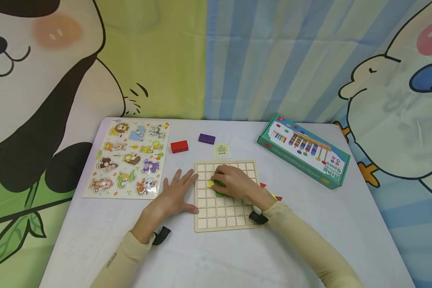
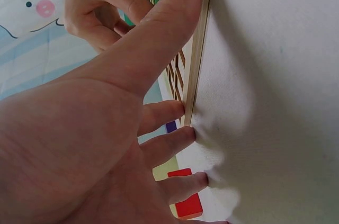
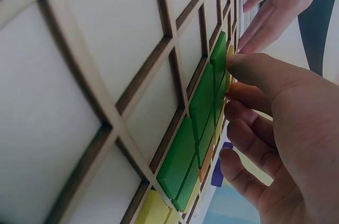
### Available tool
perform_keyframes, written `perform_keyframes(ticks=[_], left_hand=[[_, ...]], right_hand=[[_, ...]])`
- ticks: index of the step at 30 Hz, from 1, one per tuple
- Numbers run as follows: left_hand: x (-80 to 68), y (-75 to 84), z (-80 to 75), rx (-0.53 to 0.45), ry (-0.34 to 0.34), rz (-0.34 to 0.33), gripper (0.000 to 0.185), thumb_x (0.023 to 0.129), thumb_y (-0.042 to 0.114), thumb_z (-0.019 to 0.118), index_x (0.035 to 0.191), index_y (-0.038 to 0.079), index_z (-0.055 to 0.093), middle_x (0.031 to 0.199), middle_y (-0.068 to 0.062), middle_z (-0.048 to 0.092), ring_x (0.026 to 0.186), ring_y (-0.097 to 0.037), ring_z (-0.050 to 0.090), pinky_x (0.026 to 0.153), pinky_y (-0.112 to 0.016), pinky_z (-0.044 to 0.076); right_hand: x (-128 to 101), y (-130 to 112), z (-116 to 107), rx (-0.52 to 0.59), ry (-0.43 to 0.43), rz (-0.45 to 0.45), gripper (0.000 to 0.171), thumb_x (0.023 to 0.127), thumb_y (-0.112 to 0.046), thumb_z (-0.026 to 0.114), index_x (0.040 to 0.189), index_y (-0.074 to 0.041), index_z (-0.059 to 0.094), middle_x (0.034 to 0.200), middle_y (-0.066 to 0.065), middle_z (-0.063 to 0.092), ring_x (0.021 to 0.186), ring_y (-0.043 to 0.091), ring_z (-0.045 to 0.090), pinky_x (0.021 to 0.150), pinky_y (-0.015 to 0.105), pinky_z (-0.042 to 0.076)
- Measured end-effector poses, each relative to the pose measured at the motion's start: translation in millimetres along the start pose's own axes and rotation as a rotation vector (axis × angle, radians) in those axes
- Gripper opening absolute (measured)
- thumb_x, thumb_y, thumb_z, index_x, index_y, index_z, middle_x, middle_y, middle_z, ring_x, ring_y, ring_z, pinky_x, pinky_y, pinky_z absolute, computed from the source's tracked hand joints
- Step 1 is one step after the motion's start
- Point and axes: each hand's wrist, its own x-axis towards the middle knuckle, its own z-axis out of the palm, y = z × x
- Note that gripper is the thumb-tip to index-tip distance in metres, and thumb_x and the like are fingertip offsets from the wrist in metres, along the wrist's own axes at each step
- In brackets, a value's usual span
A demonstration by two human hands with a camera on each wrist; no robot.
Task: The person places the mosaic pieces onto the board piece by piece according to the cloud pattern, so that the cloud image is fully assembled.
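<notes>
A square wooden grid board (image 1: 225, 224) lies on the table. My left hand (image 1: 174, 197) is spread at its left edge, with the thumb and fingertips against the wooden rim (image 2: 198, 49). Over the upper middle of the board, my right hand (image 1: 234, 182) pinches a small yellow tile (image 3: 229, 70) between thumb and index finger, beside a block of green tiles (image 3: 204, 105). Its other fingers are loosely curled. Another yellow tile (image 3: 152, 206) sits in the grid near the green ones. In the head view, the right hand covers part of the coloured tiles.
Behind the board lie a small pattern card (image 1: 222, 151), a purple block (image 1: 207, 139) and a red block (image 1: 179, 147). An animal puzzle board (image 1: 129, 160) is at left, a green game box (image 1: 306, 150) at right. Red triangular pieces (image 1: 279, 198) lie by the right forearm.
</notes>
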Motion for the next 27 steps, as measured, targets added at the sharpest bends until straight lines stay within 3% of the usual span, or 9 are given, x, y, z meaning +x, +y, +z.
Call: perform_keyframes(ticks=[10, 19, 27], left_hand=[[0.3, 2.3, -0.6, 0.001, -0.001, 0.006, 0.116, 0.07, 0.044, 0.09, 0.161, 0.012, 0.027, 0.171, -0.011, 0.016, 0.156, -0.047, 0.001, 0.113, -0.081, 0.004], [0.8, 0.5, -0.2, -0.005, -0.004, -0.004, 0.116, 0.07, 0.043, 0.09, 0.161, 0.012, 0.027, 0.171, -0.011, 0.014, 0.156, -0.047, 0.001, 0.114, -0.081, 0.002], [1.9, 0.8, 0.1, -0.025, -0.012, -0.017, 0.118, 0.069, 0.042, 0.092, 0.162, 0.014, 0.025, 0.172, -0.01, 0.013, 0.157, -0.045, -0.001, 0.115, -0.079, -0.001]], right_hand=[[-3.5, 0.3, -0.2, -0.004, -0.004, 0.009, 0.026, 0.094, -0.033, 0.074, 0.112, -0.014, 0.078, 0.104, -0.002, 0.066, 0.09, 0.011, 0.06, 0.081, 0.028, 0.054], [-13.1, 7.7, -14.1, 0.03, 0.071, 0.001, 0.021, 0.091, -0.024, 0.077, 0.106, -0.01, 0.078, 0.101, 0.001, 0.068, 0.088, 0.014, 0.063, 0.077, 0.029, 0.056], [-52.2, 31.5, -34.0, 0.012, 0.069, 0.168, 0.021, 0.091, -0.021, 0.077, 0.11, -0.01, 0.079, 0.102, 0.001, 0.066, 0.087, 0.013, 0.06, 0.072, 0.03, 0.055]])
